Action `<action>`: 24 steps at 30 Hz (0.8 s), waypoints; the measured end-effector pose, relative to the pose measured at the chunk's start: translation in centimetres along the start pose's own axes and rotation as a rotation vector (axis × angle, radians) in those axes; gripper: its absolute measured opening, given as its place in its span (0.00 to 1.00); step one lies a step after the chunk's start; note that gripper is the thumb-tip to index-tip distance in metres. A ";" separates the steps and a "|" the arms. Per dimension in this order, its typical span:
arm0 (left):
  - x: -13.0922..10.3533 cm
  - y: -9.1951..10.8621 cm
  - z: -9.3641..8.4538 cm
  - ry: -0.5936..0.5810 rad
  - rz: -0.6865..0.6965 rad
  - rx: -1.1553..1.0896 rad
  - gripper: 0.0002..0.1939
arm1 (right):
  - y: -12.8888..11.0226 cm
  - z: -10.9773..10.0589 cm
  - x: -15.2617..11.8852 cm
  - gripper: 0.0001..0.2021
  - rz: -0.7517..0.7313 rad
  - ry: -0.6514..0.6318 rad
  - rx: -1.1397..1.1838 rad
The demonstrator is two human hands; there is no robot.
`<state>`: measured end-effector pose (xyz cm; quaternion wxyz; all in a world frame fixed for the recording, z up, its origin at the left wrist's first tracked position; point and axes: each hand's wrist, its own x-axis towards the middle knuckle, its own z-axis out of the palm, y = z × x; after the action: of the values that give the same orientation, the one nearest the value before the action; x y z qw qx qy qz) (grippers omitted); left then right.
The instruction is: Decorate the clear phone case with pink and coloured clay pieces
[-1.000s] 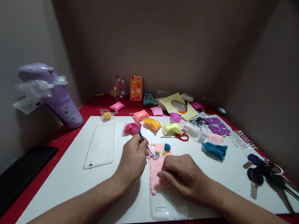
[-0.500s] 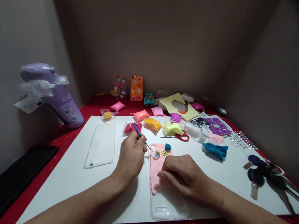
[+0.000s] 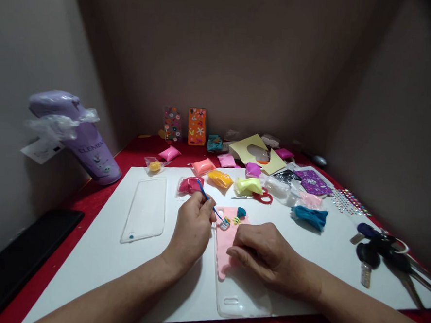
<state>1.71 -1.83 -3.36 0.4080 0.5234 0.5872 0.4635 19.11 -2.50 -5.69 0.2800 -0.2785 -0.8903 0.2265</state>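
"Starting with the left hand [image 3: 194, 223], what is seen to be held?"

"A slim blue tool [image 3: 208, 199] is gripped between thumb and fingers. Its lower tip is brought to a small striped piece [image 3: 225, 224]; whether contact is made cannot be told."

"Where is that piece set?"

"On a pink layer [image 3: 226, 247], by which the upper part of a clear phone case [image 3: 241, 305] is covered. The case is laid on a white board [image 3: 95, 266], its lower end close to the middle of the near edge. A yellow-green piece [image 3: 236, 221] and a teal lump [image 3: 241, 212] are also borne by the pink."

"And the right hand [image 3: 263, 252]?"

"It is placed over the right side of the case, fingers curled inward; whether anything is held under them cannot be told."

"What else is carried by the board?"

"A second clear case [image 3: 145, 211] is laid towards the left edge. Red-handled scissors [image 3: 263, 197] and an orange packet [image 3: 220, 179] are set towards the far edge, and keys [image 3: 381, 252] near the near right corner."
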 end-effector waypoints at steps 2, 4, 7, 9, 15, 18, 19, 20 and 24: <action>0.0 0.0 0.0 -0.001 -0.006 0.009 0.12 | 0.0 0.0 0.0 0.11 -0.003 0.000 -0.002; 0.0 0.0 0.1 0.000 -0.007 0.012 0.12 | 0.0 0.0 0.0 0.11 -0.002 0.004 -0.003; -0.1 -0.2 0.1 -0.003 -0.003 0.006 0.12 | 0.0 0.0 0.1 0.11 0.003 -0.001 -0.002; -0.1 -0.3 0.0 -0.009 0.002 0.002 0.11 | 0.0 -0.1 0.1 0.11 0.008 -0.007 -0.005; 0.0 -0.4 0.0 -0.009 0.020 0.015 0.11 | 0.0 0.0 0.0 0.12 0.011 -0.013 -0.005; 0.0 -0.5 0.2 -0.003 0.015 0.023 0.12 | 0.0 0.0 -0.1 0.11 0.015 -0.015 -0.006; 0.0 -0.6 0.2 -0.003 0.006 0.018 0.12 | 0.0 0.0 -0.2 0.11 0.017 -0.014 -0.008; 0.0 -0.6 0.2 -0.003 -0.006 0.006 0.12 | 0.0 0.0 -0.2 0.11 0.016 -0.012 -0.009; 0.1 -0.6 0.2 0.032 -0.021 -0.083 0.11 | -0.1 -0.1 -0.1 0.11 0.006 -0.009 0.004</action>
<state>1.71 -1.73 -4.00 0.4248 0.4923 0.5794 0.4915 19.23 -2.61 -5.58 0.2757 -0.2798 -0.8903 0.2303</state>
